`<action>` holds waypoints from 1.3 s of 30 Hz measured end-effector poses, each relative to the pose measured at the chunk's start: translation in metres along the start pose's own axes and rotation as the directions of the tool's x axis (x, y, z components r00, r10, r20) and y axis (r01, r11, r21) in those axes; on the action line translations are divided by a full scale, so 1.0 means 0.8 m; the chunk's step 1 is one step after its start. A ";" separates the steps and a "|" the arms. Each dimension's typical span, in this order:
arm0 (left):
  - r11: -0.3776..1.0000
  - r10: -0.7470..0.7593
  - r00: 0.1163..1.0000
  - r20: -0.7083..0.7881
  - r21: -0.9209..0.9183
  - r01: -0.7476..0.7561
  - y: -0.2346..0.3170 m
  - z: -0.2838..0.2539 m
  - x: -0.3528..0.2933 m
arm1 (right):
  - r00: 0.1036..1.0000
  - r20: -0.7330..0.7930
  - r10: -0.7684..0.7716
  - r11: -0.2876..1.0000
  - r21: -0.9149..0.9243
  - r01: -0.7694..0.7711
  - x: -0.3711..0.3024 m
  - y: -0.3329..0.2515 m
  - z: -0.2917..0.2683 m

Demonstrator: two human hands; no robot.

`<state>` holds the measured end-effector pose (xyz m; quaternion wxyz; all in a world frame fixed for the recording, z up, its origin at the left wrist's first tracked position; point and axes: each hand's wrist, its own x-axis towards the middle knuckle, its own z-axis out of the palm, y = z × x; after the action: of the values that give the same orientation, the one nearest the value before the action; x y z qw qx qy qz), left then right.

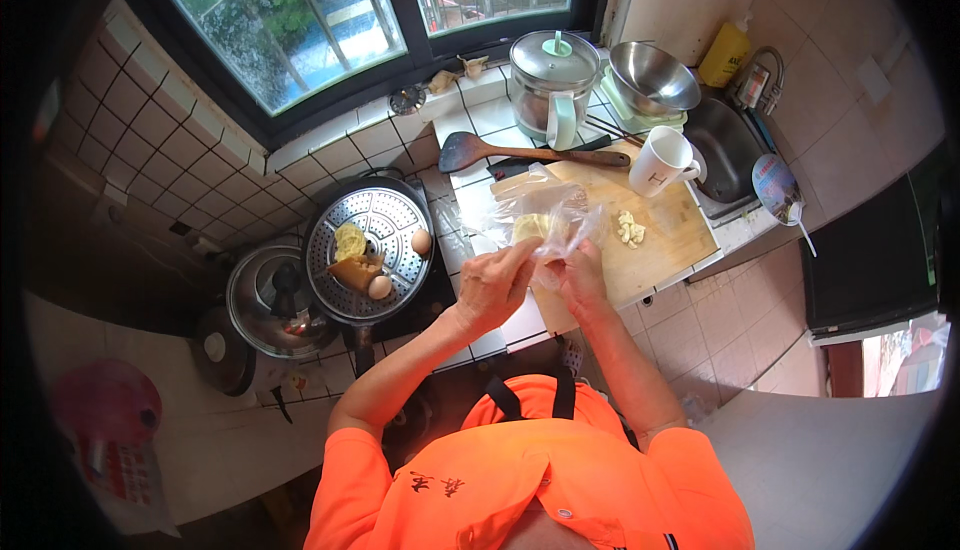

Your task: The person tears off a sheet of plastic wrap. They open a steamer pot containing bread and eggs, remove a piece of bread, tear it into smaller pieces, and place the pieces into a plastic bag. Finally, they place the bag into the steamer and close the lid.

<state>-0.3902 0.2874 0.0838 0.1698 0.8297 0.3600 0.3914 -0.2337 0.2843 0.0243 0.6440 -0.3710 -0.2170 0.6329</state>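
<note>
A clear plastic bag (560,212) is stretched over the wooden cutting board (675,240), with something pale yellow inside it. My left hand (495,282) pinches the bag's near edge on the left. On the other side my right hand (582,278) is closed on the bunched plastic, its fingertips partly hidden by the film. Several pale, peeled pieces, perhaps garlic, form a small pile (630,230) on the board, right of the bag. A white mug (662,162) stands at the board's far right corner. Behind the bag lies a wooden spatula (530,153).
Left of the board, a pan with a steamer rack (385,220) holds two eggs (421,241), a yellow piece (350,242) and a brown piece (356,272). A glass kettle (535,95), steel bowl (653,78) and sink (725,140) line the back. A glass lid (270,300) sits left.
</note>
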 end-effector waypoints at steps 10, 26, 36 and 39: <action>0.896 -0.305 0.952 -0.013 -0.342 0.282 0.012 0.011 -0.008 | 0.997 0.068 0.038 0.982 -0.188 -0.025 0.039 0.029 -0.004; 0.845 -0.330 0.939 -0.096 -0.473 0.249 -0.001 0.023 -0.043 | 0.951 0.059 -0.303 0.860 -0.413 0.299 0.013 0.054 -0.003; 0.663 -0.546 0.837 0.029 -0.597 0.452 -0.014 0.024 -0.057 | 0.866 0.215 -0.452 0.180 -0.928 0.325 -0.028 0.008 0.020; 0.933 -0.241 0.970 0.007 -0.274 0.234 -0.015 0.023 -0.066 | 0.877 0.237 -0.417 0.170 -0.928 0.331 -0.033 0.007 0.000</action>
<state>-0.4045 0.2570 0.0380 0.3236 0.7435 0.4025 0.4249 -0.2398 0.2582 0.0250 0.4337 -0.6369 -0.6105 0.1831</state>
